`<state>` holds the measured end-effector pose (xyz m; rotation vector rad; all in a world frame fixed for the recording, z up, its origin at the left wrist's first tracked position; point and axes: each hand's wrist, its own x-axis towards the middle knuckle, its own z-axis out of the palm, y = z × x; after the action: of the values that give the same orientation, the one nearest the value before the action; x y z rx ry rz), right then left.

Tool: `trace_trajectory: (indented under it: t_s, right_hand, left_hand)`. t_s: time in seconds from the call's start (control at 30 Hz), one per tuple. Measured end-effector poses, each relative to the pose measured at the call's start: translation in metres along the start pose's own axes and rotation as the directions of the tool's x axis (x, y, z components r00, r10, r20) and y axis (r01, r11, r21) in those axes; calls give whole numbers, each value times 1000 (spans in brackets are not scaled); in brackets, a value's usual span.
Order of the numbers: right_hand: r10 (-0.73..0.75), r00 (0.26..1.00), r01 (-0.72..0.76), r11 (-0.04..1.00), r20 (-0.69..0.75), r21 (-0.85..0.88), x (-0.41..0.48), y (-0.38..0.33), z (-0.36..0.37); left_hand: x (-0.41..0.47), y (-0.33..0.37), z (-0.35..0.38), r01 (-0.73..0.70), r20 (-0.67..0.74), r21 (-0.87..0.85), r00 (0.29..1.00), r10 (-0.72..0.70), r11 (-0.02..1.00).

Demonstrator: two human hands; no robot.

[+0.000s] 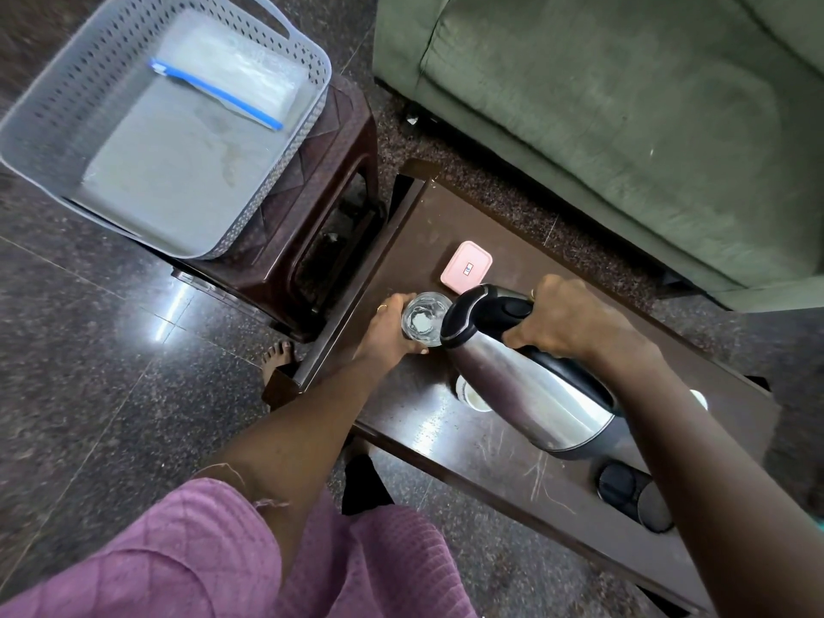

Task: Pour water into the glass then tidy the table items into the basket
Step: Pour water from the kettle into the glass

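A: Pouring step now? Where is the glass (424, 319)?

B: Yes. I see it on the worktop (481, 443), near the left edge. My left hand (392, 330) has a closed grip around it. My right hand (564, 318) grips the kettle (526, 376) handle, tipped over the glass.

A: Next?

B: I think set the kettle down, then put the pink box (466, 266) in the basket (49, 122).

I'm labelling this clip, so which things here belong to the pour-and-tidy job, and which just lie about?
Job: kettle, glass, basket, pink box, white cup, black coasters, both hands.
Lying about: sofa, stool.
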<state>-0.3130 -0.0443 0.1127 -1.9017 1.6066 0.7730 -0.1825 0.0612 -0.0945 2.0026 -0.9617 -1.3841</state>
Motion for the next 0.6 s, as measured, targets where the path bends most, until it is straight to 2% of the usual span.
trace_trajectory:
  t_s: [0.2, 0.43, 0.6]
  right_hand:
    - [21, 999, -19, 999, -47, 44, -10, 14, 3]
    - [42, 992, -15, 976, -122, 216, -29, 50, 6]
    - [97, 975, -19, 933, -201, 360, -44, 59, 7]
  left_hand:
    - [-2, 2, -3, -5, 31, 18, 1000, 5, 1000]
    - [-6, 13, -15, -61, 37, 48, 998, 59, 997]
    - [-11, 24, -39, -118, -10, 43, 993, 118, 992]
